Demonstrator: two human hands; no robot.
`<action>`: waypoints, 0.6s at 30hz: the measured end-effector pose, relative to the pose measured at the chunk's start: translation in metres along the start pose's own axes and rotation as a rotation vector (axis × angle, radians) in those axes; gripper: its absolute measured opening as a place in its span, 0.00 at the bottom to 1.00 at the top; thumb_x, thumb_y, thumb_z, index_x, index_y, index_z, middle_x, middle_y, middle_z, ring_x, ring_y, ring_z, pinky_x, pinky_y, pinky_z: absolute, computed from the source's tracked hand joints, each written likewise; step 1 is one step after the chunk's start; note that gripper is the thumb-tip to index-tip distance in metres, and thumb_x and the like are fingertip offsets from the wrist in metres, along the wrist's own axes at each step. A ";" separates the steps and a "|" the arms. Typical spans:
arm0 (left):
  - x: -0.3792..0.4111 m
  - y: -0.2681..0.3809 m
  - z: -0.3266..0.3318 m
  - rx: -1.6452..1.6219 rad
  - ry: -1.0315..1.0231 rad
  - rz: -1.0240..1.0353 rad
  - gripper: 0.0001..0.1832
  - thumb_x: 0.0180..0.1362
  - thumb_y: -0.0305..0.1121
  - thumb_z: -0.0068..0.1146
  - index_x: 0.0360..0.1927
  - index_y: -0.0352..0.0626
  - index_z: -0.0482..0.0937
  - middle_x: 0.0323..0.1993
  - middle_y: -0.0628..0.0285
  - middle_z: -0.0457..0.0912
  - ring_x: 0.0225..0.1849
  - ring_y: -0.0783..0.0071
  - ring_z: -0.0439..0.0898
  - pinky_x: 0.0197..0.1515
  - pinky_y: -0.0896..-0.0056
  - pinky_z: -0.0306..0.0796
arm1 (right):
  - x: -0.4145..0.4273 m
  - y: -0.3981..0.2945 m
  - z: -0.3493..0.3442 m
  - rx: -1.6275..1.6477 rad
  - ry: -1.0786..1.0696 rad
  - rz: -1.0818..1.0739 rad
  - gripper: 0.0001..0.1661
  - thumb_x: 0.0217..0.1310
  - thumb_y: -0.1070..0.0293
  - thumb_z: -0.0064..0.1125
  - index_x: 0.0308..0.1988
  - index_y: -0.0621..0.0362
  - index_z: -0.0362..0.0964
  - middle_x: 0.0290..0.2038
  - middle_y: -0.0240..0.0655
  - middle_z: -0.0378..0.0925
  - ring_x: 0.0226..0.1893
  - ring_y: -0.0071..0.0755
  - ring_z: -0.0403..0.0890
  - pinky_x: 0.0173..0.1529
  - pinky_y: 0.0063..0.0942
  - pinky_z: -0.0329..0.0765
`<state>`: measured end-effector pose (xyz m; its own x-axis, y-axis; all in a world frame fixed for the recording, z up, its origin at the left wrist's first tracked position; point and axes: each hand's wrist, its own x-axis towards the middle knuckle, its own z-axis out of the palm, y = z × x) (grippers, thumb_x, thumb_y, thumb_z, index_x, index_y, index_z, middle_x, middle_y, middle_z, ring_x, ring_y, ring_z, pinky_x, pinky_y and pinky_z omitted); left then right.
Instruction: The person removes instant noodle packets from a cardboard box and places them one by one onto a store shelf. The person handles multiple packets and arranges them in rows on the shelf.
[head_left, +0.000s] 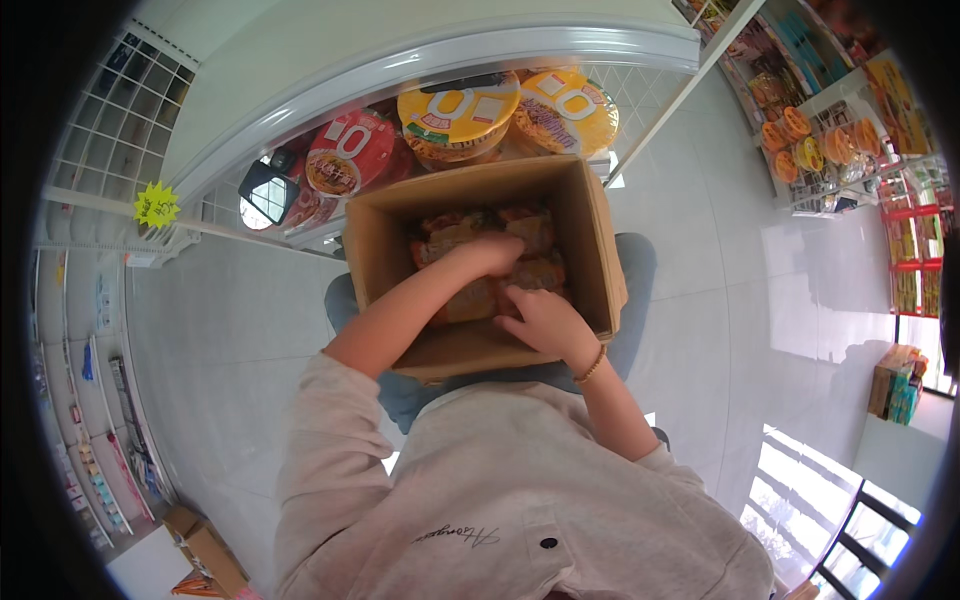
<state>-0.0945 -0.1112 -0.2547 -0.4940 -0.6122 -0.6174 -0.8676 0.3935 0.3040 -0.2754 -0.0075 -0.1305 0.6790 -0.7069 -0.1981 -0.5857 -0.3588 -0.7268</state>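
Observation:
An open cardboard box (476, 358) rests across my lap, with several orange and red plastic food packets (469, 301) lying inside. My left hand (497, 255) reaches deep into the box over the packets; its fingertips are hidden, so a grip cannot be made out. Close by at the right, my right hand (541, 318) touches the packets near the box's middle, thumb apart from the fingers. Whether it grips one is unclear. A beaded bracelet (592, 366) circles the right wrist.
Beyond the box, a white shelf (450, 52) holds yellow instant noodle bowls (459, 116), a red one (350, 152) and a black phone-like object (271, 193). Stocked shelves stand left and right. Another cardboard box (214, 555) is at lower left, a stack of packages (898, 384) at right.

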 end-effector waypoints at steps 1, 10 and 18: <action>0.008 0.008 0.000 -0.015 0.034 0.023 0.23 0.61 0.41 0.60 0.58 0.42 0.80 0.48 0.42 0.85 0.52 0.43 0.84 0.53 0.48 0.77 | 0.000 0.005 0.000 -0.014 0.018 0.004 0.20 0.66 0.58 0.61 0.48 0.63 0.74 0.37 0.53 0.84 0.41 0.61 0.83 0.47 0.53 0.79; 0.052 0.009 0.057 -0.381 0.231 0.192 0.38 0.45 0.46 0.74 0.60 0.39 0.81 0.57 0.41 0.82 0.61 0.44 0.80 0.64 0.50 0.72 | -0.006 0.007 0.007 0.032 0.123 -0.045 0.23 0.65 0.58 0.62 0.52 0.63 0.74 0.36 0.52 0.84 0.41 0.58 0.85 0.47 0.50 0.80; 0.045 0.004 0.055 -0.329 0.299 0.195 0.37 0.44 0.44 0.74 0.59 0.36 0.82 0.58 0.39 0.81 0.60 0.42 0.80 0.64 0.52 0.73 | -0.001 0.005 0.009 0.027 0.132 -0.061 0.22 0.64 0.58 0.64 0.51 0.61 0.75 0.35 0.51 0.84 0.40 0.56 0.86 0.45 0.49 0.82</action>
<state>-0.1172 -0.0992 -0.3206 -0.6020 -0.7380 -0.3050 -0.7054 0.3124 0.6362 -0.2749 -0.0027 -0.1398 0.6476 -0.7591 -0.0661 -0.5317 -0.3881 -0.7528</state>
